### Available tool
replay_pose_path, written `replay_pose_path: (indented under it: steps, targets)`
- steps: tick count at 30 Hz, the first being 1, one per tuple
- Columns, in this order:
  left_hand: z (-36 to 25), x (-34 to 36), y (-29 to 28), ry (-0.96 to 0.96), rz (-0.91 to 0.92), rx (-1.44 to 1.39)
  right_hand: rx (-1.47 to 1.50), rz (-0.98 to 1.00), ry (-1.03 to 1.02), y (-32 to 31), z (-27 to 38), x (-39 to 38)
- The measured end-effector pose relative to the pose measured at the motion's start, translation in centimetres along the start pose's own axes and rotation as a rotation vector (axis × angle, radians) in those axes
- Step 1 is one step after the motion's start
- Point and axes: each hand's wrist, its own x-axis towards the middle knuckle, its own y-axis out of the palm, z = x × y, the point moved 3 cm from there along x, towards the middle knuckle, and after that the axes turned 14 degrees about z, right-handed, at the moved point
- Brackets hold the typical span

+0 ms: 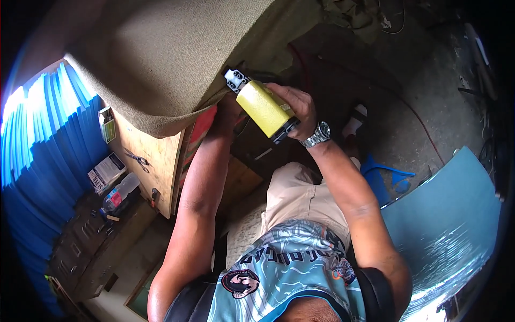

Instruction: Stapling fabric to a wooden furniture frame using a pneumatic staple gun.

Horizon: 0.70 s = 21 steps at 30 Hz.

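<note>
My right hand, with a metal watch at its wrist, is closed around a yellow staple gun with a black end cap. The tool's pale nose points up and left, at the edge of a large piece covered in brown upholstery fabric. My left hand reaches up to the fabric's lower edge, just left of the tool. Its fingers are hidden by the fabric and the staple gun. Something red shows beneath the cloth beside my left forearm.
On the left, a wooden board carries scissors. A plastic bottle and a small box lie near blue pleated sheeting. A red hose crosses the floor. A blue-grey glossy panel stands at right.
</note>
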Motion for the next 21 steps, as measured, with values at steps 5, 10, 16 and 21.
replay_pose_path:
  steps: [5,10,16,21]
  targets:
    - [-1.0,-0.9,-1.0,-0.099,-0.11,0.173,0.011,-0.007,-0.016,0.8,1.0,0.1]
    - [-0.5,-2.9,-2.2,-0.214,-0.124,0.218,-0.008,0.033,-0.037,2.7,1.3,0.0]
    - [-0.1,-3.7,-4.4,-0.353,-0.136,0.272,-0.054,0.09,-0.029,3.2,1.9,-0.3]
    - [0.2,-3.9,-3.4,-0.413,-0.099,0.311,-0.126,0.066,0.017,3.7,2.6,0.6]
